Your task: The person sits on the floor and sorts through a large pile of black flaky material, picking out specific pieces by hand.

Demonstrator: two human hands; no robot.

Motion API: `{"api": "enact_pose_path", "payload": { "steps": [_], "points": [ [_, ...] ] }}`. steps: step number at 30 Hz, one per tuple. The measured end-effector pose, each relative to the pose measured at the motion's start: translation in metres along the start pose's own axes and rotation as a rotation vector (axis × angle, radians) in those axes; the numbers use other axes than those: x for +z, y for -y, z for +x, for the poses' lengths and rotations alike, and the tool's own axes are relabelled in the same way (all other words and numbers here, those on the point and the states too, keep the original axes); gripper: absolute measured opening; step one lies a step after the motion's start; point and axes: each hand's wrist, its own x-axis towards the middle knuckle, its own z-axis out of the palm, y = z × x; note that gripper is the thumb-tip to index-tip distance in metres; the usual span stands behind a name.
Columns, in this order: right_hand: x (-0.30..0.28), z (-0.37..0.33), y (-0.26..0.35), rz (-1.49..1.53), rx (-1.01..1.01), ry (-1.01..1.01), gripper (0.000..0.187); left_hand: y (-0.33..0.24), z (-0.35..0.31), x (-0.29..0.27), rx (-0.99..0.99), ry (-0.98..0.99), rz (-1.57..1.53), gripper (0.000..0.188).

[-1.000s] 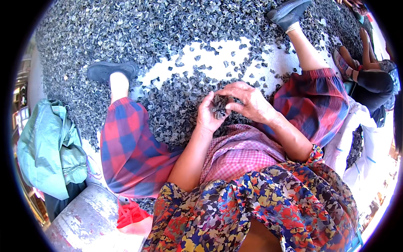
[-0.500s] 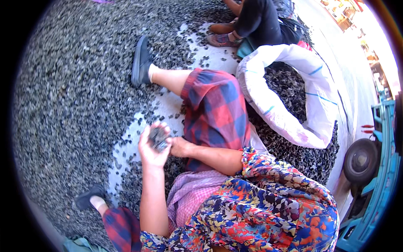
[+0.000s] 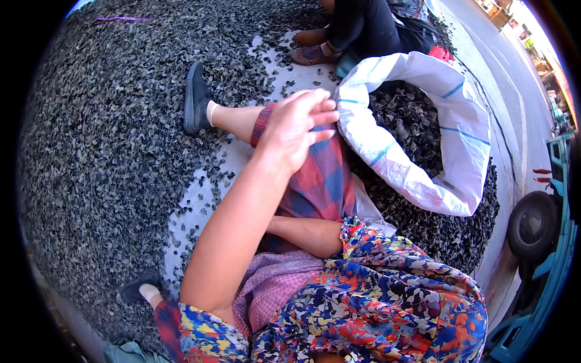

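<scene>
My left hand point(image 3: 295, 128) is raised over my plaid-trousered knee, beside the near rim of a white woven sack point(image 3: 466, 130) with blue stripes. Its fingers are apart and point toward the sack's mouth; I see nothing held in it. Dark, curled pieces point(image 3: 408, 112) that look like dried black fungus fill the sack, and a few paler ones near its middle may be loose or falling. My right forearm point(image 3: 311, 233) lies across my lap, while my left forearm covers the right hand, so its fingers are hidden.
A wide layer of the same dark pieces point(image 3: 115, 163) covers the ground to the left, with pale ground point(image 3: 206, 187) showing through near my legs. Another person point(image 3: 369, 30) sits beyond the sack. At the right stands a blue-green vehicle point(image 3: 554, 260) with a black wheel point(image 3: 534, 227).
My left hand has swung up and right from my lap to the sack. The clump of dark pieces it held is gone from it. My right hand has become hidden.
</scene>
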Motion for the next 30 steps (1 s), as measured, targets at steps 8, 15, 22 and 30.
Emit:
{"api": "enact_pose_path", "payload": {
  "steps": [8,15,22,30],
  "points": [
    [0.022,-0.002,0.006,-0.035,0.097,0.084,0.022,-0.024,-0.155,0.034,0.466,0.628,0.621,0.029],
    [0.014,0.006,-0.004,0.002,0.369,0.112,0.022,-0.016,-0.214,0.025,0.702,0.522,0.829,0.028],
    [0.001,0.04,-0.022,-0.011,0.354,-0.12,0.026,-0.043,-0.254,-0.03,0.573,-0.064,0.986,0.028],
    [-0.036,0.084,-0.061,-0.555,0.481,-0.295,0.029,-0.031,-0.353,-0.242,0.025,-0.928,1.021,0.025]
  ]
}}
